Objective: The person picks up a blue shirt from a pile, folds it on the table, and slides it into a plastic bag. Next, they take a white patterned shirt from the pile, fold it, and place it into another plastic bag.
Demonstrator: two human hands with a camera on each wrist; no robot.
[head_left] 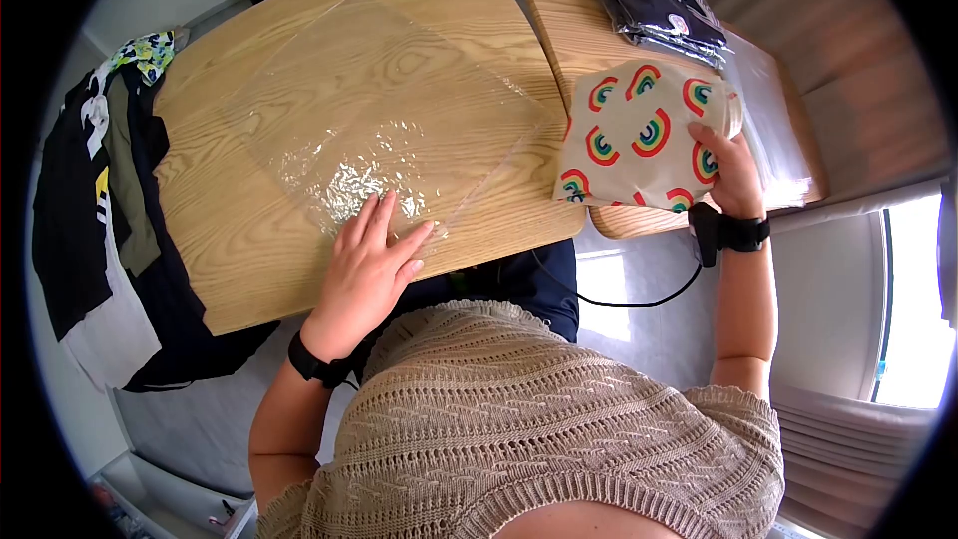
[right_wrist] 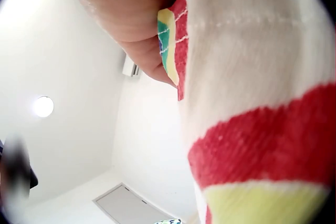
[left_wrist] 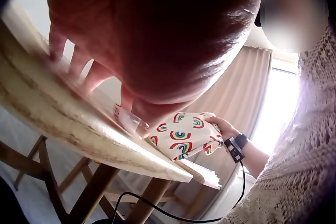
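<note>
My right hand (head_left: 733, 168) grips the right edge of a folded cream cloth (head_left: 625, 145) printed with rainbows, its thumb lying on top. In the right wrist view, stitched seams cross the cloth (right_wrist: 252, 66) close to the fingers. A clear plastic bag (head_left: 399, 70) lies spread flat across the table, wrinkled and shiny toward its near corner. On that near corner rests my left hand (head_left: 361, 274), fingers extended and thumb apart. Small red print shows on the bag (left_wrist: 118, 112) beside the left fingers in the left wrist view.
Dark clothing in clear packaging (head_left: 667, 15) lies at the back of the second table (head_left: 559, 0). A stack of clear plastic bags (head_left: 773, 125) sits along its right side. Several garments (head_left: 130, 190) hang over the left table edge. A black cable (head_left: 629, 303) runs from the right wrist.
</note>
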